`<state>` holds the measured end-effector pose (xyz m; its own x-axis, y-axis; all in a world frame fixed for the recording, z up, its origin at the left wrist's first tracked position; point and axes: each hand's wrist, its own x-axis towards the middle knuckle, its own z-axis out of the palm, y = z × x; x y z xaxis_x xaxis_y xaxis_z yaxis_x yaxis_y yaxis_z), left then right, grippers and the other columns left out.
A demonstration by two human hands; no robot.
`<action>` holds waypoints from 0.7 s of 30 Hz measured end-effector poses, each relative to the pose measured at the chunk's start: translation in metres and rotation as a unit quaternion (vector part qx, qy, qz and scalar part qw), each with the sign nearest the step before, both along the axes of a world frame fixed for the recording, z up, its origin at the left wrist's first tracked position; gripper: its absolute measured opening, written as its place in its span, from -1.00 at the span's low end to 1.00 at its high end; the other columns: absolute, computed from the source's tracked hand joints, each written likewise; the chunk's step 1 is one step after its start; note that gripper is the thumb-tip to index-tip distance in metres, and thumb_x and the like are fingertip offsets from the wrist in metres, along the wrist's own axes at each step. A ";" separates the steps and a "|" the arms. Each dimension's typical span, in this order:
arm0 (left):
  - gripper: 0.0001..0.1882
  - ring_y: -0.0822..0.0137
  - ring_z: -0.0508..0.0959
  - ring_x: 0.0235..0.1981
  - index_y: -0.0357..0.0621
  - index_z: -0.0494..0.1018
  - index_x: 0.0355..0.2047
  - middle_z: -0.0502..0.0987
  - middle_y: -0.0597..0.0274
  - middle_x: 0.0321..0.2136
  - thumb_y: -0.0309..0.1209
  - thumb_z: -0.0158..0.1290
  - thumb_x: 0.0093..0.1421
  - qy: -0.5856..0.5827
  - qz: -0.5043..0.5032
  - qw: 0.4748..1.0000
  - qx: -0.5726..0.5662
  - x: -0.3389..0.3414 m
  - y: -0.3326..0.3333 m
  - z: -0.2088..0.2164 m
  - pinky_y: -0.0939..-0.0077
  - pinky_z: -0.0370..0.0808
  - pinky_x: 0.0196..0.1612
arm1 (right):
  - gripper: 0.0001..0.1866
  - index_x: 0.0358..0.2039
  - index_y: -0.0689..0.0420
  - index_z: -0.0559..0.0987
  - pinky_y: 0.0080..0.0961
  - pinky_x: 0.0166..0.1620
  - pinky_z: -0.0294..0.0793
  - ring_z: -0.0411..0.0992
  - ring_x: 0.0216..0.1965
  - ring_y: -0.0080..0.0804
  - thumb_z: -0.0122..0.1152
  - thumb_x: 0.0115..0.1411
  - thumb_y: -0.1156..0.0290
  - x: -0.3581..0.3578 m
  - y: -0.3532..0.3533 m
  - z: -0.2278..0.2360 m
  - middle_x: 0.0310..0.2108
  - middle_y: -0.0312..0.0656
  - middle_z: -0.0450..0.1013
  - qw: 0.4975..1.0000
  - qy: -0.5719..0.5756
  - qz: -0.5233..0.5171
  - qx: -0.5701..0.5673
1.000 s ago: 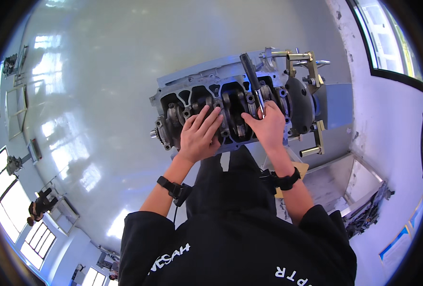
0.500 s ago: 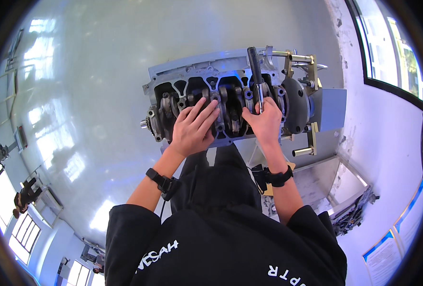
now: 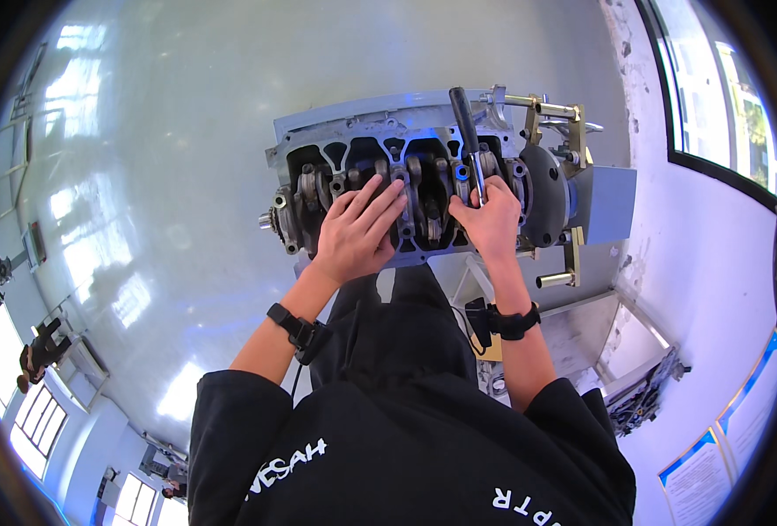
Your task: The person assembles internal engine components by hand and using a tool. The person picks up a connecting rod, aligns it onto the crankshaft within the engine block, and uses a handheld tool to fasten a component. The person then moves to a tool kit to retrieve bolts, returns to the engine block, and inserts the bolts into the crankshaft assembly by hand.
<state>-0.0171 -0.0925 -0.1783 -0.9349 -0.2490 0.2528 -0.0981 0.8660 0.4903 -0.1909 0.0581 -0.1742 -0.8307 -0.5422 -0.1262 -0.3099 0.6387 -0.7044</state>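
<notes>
An engine block lies with its underside up, showing the crankshaft and bearing caps along its middle. My left hand rests on it with fingers stretched out, the fingertips over a bearing cap near the centre. Toward the block's right end, my right hand is wrapped round the lower end of a ratchet wrench. The wrench's black handle points up and away, tilted a little left. My fingers hide its head and whatever it sits on.
A round dark plate and brass-coloured stand arms hold the block's right end. A metal-framed bench stands at right, near the white wall. At far left is another person.
The wrench handle has swung slightly to the left. Both hands keep nearly the same places on the engine block, and the view has shifted a little.
</notes>
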 end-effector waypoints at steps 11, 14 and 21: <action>-0.38 0.15 0.42 0.17 -0.10 0.48 0.01 0.45 0.22 0.14 -0.51 0.05 -0.19 0.001 -0.002 1.000 -0.009 0.002 0.001 0.000 0.28 0.38 0.07 | -0.57 -0.64 0.16 0.33 -0.62 -0.53 0.21 0.25 -0.61 -0.68 0.08 0.34 0.24 0.018 0.018 0.042 -0.64 -0.35 0.33 0.952 -0.248 -0.108 -0.145; -0.38 0.15 0.42 0.17 -0.10 0.48 0.01 0.44 0.22 0.14 -0.51 0.05 -0.20 0.003 0.001 1.000 -0.013 0.003 0.001 -0.001 0.28 0.37 0.08 | -0.56 -0.60 0.15 0.34 -0.65 -0.58 0.21 0.25 -0.67 -0.67 -0.02 0.40 0.18 0.038 0.049 0.044 -0.68 -0.33 0.32 0.939 -0.318 -0.086 -0.094; -0.35 0.14 0.42 0.17 -0.12 0.47 0.03 0.44 0.18 0.14 -0.48 0.06 -0.22 -0.004 -0.006 1.000 -0.025 0.002 0.003 -0.002 0.27 0.37 0.09 | -0.53 -0.56 0.16 0.38 -0.64 -0.61 0.20 0.23 -0.69 -0.67 -0.06 0.41 0.09 0.072 0.094 0.016 -0.71 -0.36 0.30 0.956 -0.282 -0.047 -0.072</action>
